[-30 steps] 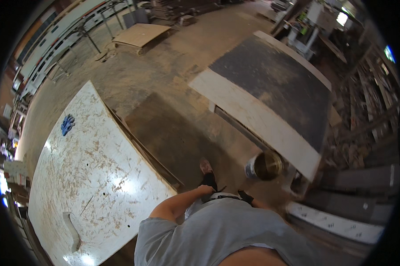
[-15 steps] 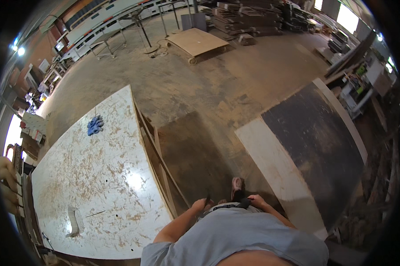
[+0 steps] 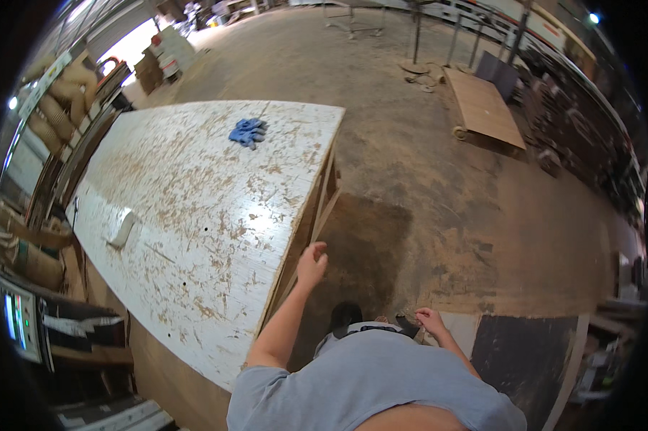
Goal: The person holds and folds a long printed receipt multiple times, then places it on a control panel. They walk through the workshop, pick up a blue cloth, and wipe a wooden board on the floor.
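My left hand (image 3: pixel 312 264) is held out beside the right edge of a large white, scuffed worktable (image 3: pixel 194 179). Its fingers are loosely bent and apart, with nothing visible in them. My right hand (image 3: pixel 429 320) is close to my waist on the right, fingers drawn together; what they hold, if anything, is too small to make out. Dark items at my waistband lie between the hands. On the worktable are a pair of blue gloves (image 3: pixel 248 132) toward the far side and a pale curved piece (image 3: pixel 121 228) toward the left.
A dark panel with pale borders (image 3: pixel 521 355) lies at my lower right. Farther off on the floor stands a low wheeled platform with a wooden top (image 3: pixel 485 108). A machine with a lit screen (image 3: pixel 19 323) is at the left, below thick ribbed hoses (image 3: pixel 54 115).
The view has turned left, bringing the worktable more to the middle. My left hand has left my waist and reached forward toward the table edge. My right hand stays near my waist.
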A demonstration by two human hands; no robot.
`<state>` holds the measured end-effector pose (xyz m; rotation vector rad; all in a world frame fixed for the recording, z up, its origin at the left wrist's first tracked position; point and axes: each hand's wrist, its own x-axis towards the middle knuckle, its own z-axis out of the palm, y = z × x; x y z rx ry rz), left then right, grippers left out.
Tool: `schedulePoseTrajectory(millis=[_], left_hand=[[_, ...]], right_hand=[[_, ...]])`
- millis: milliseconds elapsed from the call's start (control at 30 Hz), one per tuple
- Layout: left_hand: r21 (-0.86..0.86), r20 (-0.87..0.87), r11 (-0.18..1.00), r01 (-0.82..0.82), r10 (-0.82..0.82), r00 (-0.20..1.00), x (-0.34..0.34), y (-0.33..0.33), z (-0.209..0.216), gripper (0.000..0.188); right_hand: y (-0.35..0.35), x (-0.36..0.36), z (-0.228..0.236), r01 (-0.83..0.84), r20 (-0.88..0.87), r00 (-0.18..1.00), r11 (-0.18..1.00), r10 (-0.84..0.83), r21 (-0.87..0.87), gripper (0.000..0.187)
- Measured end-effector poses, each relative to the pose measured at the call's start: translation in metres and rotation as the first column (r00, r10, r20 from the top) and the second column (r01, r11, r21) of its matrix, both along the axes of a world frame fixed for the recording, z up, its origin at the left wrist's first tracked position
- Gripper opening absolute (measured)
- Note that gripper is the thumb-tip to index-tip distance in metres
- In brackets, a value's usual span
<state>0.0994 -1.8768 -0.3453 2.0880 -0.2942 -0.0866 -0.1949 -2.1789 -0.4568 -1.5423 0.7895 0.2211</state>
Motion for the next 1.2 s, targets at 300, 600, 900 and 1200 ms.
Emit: schedulePoseTrajectory(millis=[300, 600, 900, 1200], left_hand=[[0.106, 0.289, 0.898, -0.428, 0.384, 0.877, 0.257, 0.048, -0.002, 0.042], [0.287, 0.433, 0.683, -0.672, 0.533, 0.727, 0.483, 0.014, 0.015, 0.066], [0.377, 0.431, 0.638, -0.671, 0.521, 0.737, 0.588, 0.015, -0.045, 0.043], [-0.390, -0.516, 0.722, -0.571, 0.342, 0.785, 0.634, -0.143, -0.006, 0.040]], right_hand=[[-0.033, 0.178, -0.011, -0.368, -0.113, 0.930, 0.903, 0.351, -0.221, 0.023], [-0.037, 0.336, 0.022, -0.243, -0.080, 0.969, 0.959, 0.233, -0.149, 0.019], [-0.071, 0.382, 0.023, -0.162, -0.068, 0.985, 0.987, 0.160, -0.024, 0.027], [-0.149, 0.503, 0.030, 0.010, -0.003, 1.000, 1.000, -0.010, 0.014, 0.024]])
